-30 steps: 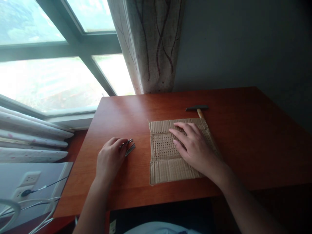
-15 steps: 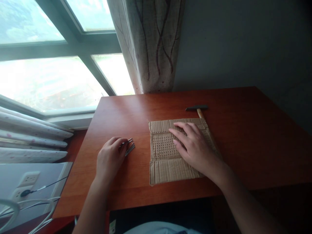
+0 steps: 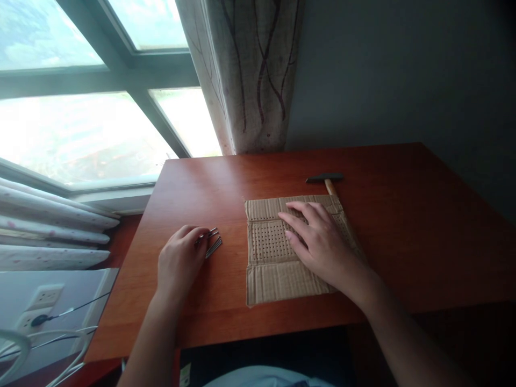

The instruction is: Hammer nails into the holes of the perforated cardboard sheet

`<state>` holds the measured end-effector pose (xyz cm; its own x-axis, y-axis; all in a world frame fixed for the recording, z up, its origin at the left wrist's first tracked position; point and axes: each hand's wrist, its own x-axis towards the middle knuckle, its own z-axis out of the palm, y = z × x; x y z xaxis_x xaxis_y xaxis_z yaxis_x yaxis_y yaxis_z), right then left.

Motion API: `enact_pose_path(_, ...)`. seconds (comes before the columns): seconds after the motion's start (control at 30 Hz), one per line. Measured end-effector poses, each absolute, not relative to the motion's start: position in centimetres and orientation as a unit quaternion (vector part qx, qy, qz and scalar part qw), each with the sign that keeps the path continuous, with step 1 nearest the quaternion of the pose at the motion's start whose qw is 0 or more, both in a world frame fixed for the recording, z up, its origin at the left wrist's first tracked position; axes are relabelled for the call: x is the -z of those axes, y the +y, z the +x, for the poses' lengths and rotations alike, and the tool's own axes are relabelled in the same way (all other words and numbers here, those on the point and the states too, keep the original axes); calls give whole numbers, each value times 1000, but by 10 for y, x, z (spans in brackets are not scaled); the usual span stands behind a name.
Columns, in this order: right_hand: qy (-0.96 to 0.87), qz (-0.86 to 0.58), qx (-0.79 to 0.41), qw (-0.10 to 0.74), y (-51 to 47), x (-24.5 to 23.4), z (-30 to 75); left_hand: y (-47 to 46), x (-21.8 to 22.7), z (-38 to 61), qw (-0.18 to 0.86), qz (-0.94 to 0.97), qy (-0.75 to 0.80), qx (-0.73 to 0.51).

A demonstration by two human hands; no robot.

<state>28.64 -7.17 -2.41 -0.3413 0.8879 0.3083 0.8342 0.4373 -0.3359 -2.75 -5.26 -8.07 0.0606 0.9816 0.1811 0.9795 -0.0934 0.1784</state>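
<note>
Pinches a few thin grey nails (image 3: 213, 243), exact count unclear, in left hand (image 3: 182, 259) fingertips; rests right hand (image 3: 320, 243) flat, open, on one perforated cardboard sheet (image 3: 271, 271) alongside; one hammer (image 3: 324, 178) beyond.

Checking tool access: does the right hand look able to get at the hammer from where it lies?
Probably yes. The right hand lies flat on the cardboard, and the hammer sits just beyond it on the table, nothing between them.

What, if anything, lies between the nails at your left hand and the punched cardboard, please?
Nothing visible: only bare table separates the nails at the left hand from the cardboard. The right hand lies flat over some of its holes.
</note>
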Motion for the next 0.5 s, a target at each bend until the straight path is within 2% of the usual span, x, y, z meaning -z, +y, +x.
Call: enact_pose_path(0.5, -813, -532, -67, 228, -72, 24, 286, -55, 82, -30, 5, 734, 665, -139)
